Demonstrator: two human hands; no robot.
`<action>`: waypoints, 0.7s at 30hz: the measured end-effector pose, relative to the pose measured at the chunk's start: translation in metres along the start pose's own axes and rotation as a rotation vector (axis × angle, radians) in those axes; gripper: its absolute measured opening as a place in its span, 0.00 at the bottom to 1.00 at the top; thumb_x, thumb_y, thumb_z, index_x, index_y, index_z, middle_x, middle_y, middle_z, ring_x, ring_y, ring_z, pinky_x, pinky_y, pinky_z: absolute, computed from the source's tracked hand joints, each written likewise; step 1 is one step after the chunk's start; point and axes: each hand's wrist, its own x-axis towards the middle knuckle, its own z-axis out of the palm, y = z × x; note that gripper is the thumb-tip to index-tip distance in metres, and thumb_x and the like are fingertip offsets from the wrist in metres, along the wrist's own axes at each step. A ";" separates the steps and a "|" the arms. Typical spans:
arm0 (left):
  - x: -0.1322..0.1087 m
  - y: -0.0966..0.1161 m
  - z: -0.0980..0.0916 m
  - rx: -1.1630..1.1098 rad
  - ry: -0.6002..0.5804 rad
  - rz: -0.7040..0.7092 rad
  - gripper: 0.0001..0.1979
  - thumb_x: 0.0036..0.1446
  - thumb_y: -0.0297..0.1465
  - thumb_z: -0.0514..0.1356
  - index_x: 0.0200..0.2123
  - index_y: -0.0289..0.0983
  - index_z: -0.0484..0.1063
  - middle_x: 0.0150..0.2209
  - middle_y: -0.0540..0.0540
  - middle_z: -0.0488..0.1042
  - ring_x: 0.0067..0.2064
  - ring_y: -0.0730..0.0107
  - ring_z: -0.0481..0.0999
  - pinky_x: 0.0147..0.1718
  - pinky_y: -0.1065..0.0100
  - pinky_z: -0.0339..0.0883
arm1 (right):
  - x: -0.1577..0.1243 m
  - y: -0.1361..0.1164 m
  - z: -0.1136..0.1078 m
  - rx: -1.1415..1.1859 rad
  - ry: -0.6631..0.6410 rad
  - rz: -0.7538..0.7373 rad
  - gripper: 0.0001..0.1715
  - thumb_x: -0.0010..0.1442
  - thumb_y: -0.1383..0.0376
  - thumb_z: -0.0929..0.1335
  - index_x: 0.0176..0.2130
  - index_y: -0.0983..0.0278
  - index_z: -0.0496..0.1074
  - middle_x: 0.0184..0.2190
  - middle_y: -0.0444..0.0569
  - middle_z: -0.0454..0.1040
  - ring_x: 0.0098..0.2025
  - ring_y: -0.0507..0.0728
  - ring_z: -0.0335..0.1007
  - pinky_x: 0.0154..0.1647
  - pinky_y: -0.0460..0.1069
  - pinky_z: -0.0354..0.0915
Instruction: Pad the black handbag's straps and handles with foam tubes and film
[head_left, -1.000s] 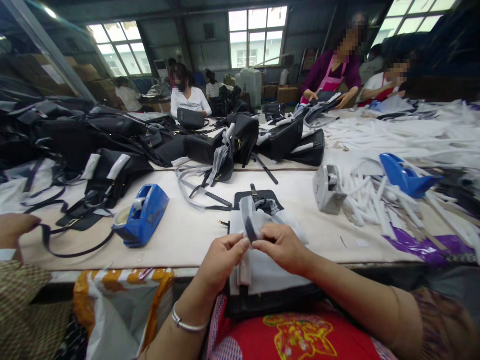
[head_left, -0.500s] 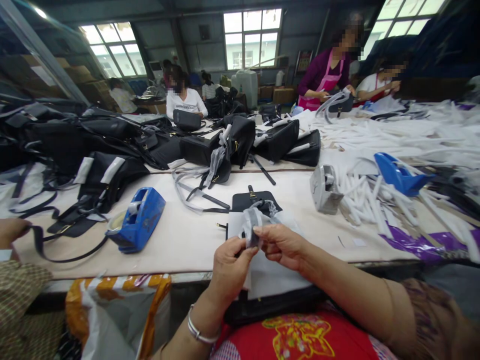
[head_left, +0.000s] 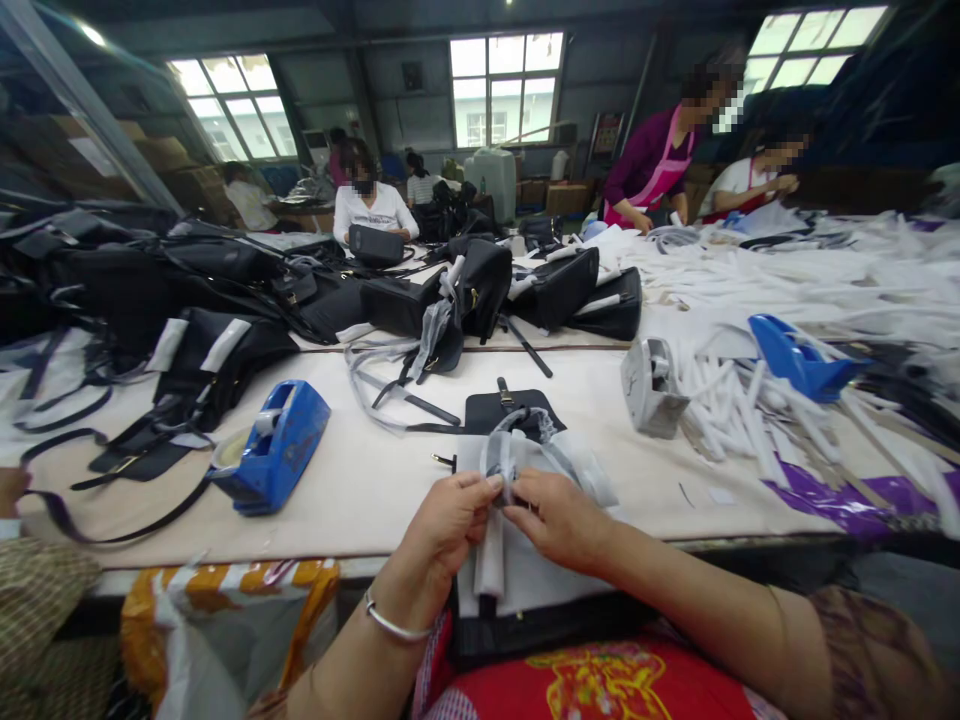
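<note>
A black bag [head_left: 555, 632] lies at the table's near edge, its flap [head_left: 495, 412] spread out on the far side. White sheeting [head_left: 536, 580] covers much of the bag. Above it, my left hand [head_left: 450, 520] pinches a plastic-wrapped strap [head_left: 504, 452] between thumb and fingers. My right hand [head_left: 562, 515] grips the same strap just beside the left, fingertips almost touching. Below the left hand, a white-wrapped strip [head_left: 490, 560] runs down over the sheeting. The exact spot between my fingertips is partly hidden.
A blue tape dispenser [head_left: 281, 450] stands left, a grey one [head_left: 652, 388] right, another blue one [head_left: 806, 358] farther right. White wrapped strips [head_left: 731, 405] and black bags [head_left: 420, 300] are heaped around. A co-worker's hand [head_left: 11, 490] is at far left; people work across the table.
Both hands have shifted slightly down, and the right hand has turned with its fingers lower on the strap. The white-wrapped strip now shows below my left hand. The pink-aproned person has bent forward.
</note>
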 end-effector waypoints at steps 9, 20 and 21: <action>-0.009 -0.028 0.006 0.955 0.247 0.650 0.11 0.57 0.32 0.58 0.23 0.36 0.70 0.24 0.51 0.66 0.29 0.71 0.65 0.31 0.69 0.56 | 0.016 0.008 0.008 1.034 0.058 0.743 0.26 0.42 0.53 0.76 0.25 0.62 0.59 0.13 0.31 0.51 0.14 0.42 0.36 0.15 0.42 0.33; -0.043 -0.023 -0.023 1.090 0.094 0.163 0.18 0.57 0.43 0.57 0.22 0.36 0.67 0.19 0.52 0.65 0.24 0.72 0.64 0.24 0.69 0.52 | 0.008 0.014 0.008 0.844 0.176 0.674 0.24 0.44 0.53 0.75 0.22 0.63 0.61 0.12 0.34 0.53 0.14 0.44 0.41 0.15 0.44 0.35; -0.046 -0.022 -0.023 1.066 0.089 0.150 0.18 0.57 0.42 0.57 0.21 0.36 0.67 0.19 0.53 0.64 0.24 0.73 0.63 0.24 0.70 0.52 | 0.007 0.015 0.007 0.802 0.187 0.658 0.23 0.45 0.53 0.75 0.22 0.63 0.61 0.12 0.35 0.54 0.14 0.44 0.42 0.15 0.45 0.36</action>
